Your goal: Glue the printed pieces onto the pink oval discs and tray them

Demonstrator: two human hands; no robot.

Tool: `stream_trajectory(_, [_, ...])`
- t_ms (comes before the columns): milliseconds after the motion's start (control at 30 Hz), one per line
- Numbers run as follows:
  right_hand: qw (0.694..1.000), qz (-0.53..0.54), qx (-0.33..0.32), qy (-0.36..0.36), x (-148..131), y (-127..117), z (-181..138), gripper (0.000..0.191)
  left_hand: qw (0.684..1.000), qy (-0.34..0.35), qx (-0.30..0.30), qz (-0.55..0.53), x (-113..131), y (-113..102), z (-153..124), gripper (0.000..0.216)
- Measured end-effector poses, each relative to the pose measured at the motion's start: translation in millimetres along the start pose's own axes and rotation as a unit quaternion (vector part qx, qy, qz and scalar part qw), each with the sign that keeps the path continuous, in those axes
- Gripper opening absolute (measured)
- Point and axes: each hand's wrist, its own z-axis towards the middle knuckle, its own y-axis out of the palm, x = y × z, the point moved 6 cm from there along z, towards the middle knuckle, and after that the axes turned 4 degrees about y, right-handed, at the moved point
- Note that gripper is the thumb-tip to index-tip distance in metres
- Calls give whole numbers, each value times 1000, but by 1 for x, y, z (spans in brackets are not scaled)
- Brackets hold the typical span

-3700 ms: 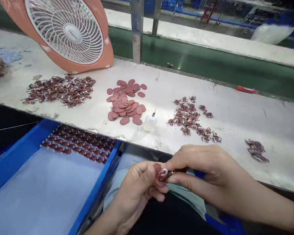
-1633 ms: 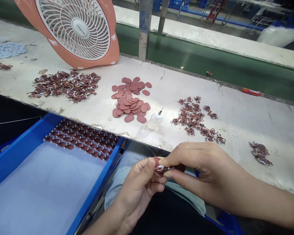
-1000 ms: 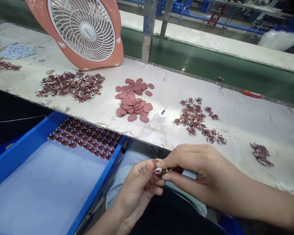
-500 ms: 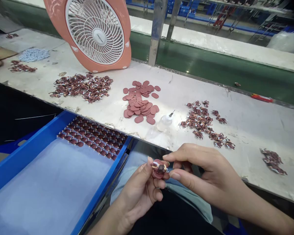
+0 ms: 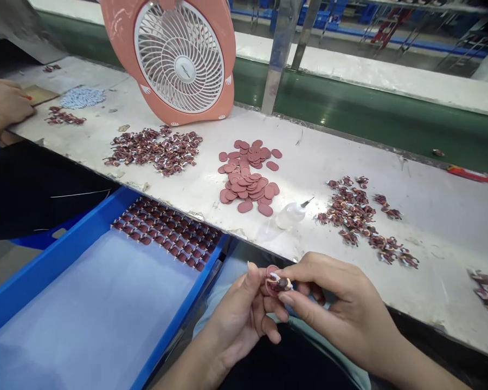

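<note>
A small dark-brown figurine [image 5: 283, 283] with pale blue and cream parts sits against a reddish oval disc [image 5: 270, 287]. The thumb and index finger of my right hand [image 5: 345, 303] pinch the figurine from the right. Behind and below the disc, the curled fingers of my left hand [image 5: 244, 311] support it, while the left thumb stands raised at its left edge. A clear squeeze bottle with a needle tip [image 5: 291, 215] lies on the bench above my hands. Near it are a pile of reddish oval discs [image 5: 248, 187] and a heap of similar figurines [image 5: 352, 211].
A blue tray [image 5: 52, 249] at lower left holds rows of figurines on discs [image 5: 166, 233]. An orange fan [image 5: 185, 67] stands on the bench beyond another figurine heap [image 5: 154, 150]. A co-worker's hand [image 5: 8, 105] is at far left, near pale blue pieces [image 5: 82, 97].
The view has shifted, so the bench things appear further right. My right finger and thumb have closed on the figurine, and my left thumb has lifted off it. A co-worker's hand has come into view.
</note>
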Motion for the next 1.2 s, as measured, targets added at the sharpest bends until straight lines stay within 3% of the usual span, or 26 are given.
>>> stream_trajectory(233, [992,-66,91,-55,0,4,2,20,993,90,71,-9,17,-15,-4,49])
stream_trajectory(533, [996,59,58,27,10,13,4,18,998,27,-31,-56,7,-3,-3,47])
stream_trajectory(800, [999,37,38,5,3,11,1,19,997,41,-48,-46,11,5,-5,38])
stream_trajectory(933, [998,39,38,-23,-2,1,0,40,997,43,-29,-52,10,4,-6,32])
stream_trajectory(1067, [998,43,14,-37,-7,-2,1,26,997,40,-36,-47,8,5,-6,26])
stream_trajectory(1200, [998,40,6,-40,-9,-1,1,24,998,36,-21,-37,5,3,-7,28])
